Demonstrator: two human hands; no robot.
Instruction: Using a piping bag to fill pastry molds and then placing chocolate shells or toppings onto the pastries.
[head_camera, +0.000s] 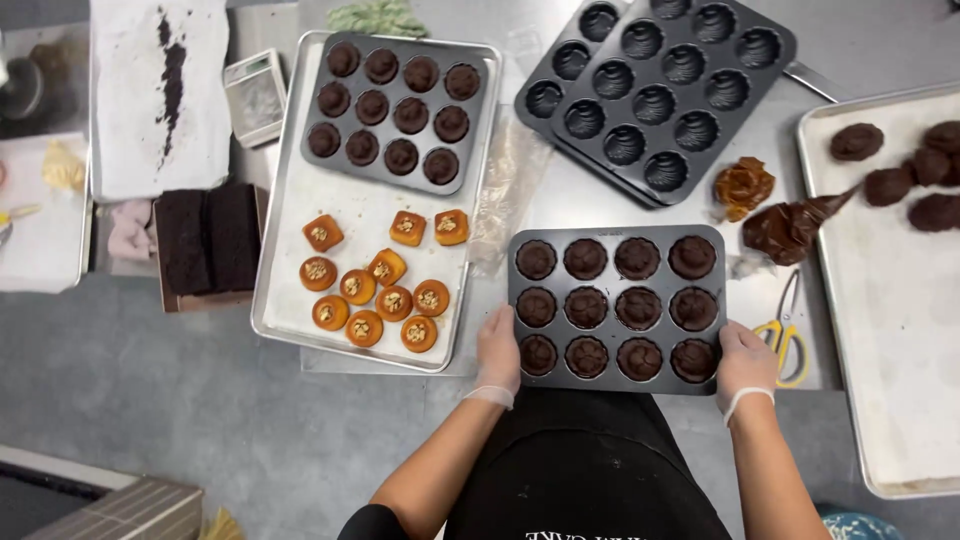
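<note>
bare steel shows in a narrow lane between the filled muffin pan (615, 308) and the sheet tray (290, 300), partly taken up by crumpled plastic wrap (505, 190). right of the pan, yellow scissors (785, 335) and a chocolate piping bag (790, 225) crowd the gap, which seems tight. stacked empty moulds (655, 90) block the space behind.

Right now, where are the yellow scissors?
In the head view, the scissors lie on the steel table at the person's right, just beyond the right hand, between the filled muffin pan and the big tray.
</note>
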